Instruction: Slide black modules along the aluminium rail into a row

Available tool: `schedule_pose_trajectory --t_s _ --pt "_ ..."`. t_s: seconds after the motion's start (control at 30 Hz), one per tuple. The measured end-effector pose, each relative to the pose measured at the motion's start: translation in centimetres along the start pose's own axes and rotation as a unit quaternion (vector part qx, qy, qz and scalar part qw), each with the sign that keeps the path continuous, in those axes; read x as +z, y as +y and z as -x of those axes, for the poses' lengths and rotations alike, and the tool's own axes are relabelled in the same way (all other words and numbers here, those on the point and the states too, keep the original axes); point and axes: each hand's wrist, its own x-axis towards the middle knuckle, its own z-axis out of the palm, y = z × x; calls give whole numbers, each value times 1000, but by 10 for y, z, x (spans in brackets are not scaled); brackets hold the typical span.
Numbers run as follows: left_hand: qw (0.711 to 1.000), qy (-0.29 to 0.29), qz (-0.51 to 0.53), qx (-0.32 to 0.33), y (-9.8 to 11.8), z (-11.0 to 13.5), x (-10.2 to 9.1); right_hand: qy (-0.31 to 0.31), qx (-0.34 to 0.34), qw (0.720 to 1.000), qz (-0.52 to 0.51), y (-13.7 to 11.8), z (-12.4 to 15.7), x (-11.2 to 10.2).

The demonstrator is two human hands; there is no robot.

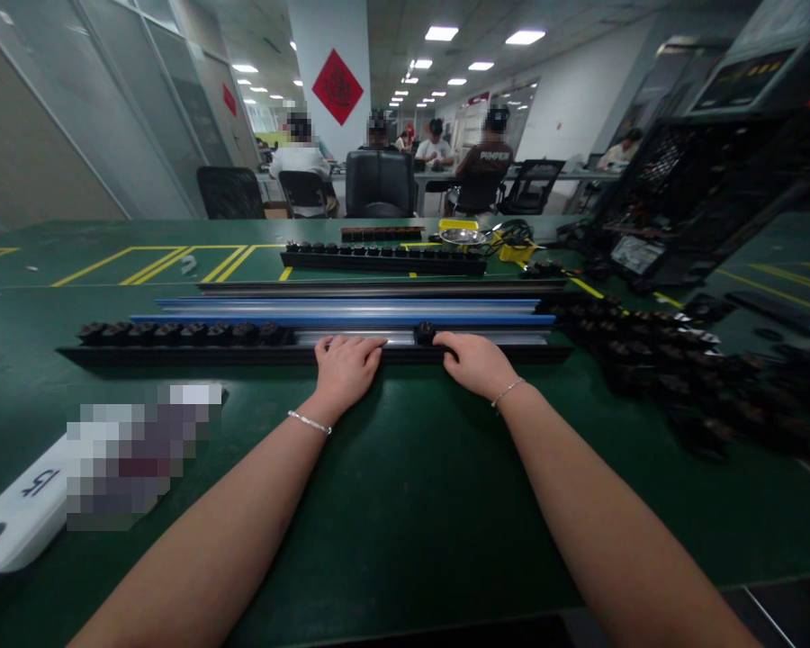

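A long black rail (175,356) lies crosswise on the table before me, with a silvery channel along its top. Several dark knob-like parts (193,334) sit in a row in its left half. My left hand (346,367) is closed over the rail's middle, fingers on top and thumb at the near side. Farther right, one small black part (424,332) sits alone in the channel. My right hand (476,360) is closed at that part's right side, with index finger and thumb curled by it; the other fingers are partly hidden.
Behind lie blue-edged strips (344,319) and another black rail with parts (384,261). Loose dark parts (675,360) are heaped right, near an open equipment case (675,189). A metal bowl (463,237) stands at the back. A white object (27,504) lies left. People sit beyond.
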Motion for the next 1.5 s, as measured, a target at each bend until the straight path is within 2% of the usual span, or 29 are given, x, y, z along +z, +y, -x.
schedule_pose_trajectory --t_s 1.5 --pt "1000 -9 1 -4 0 0 -1 1 25 999 -21 8 4 -6"
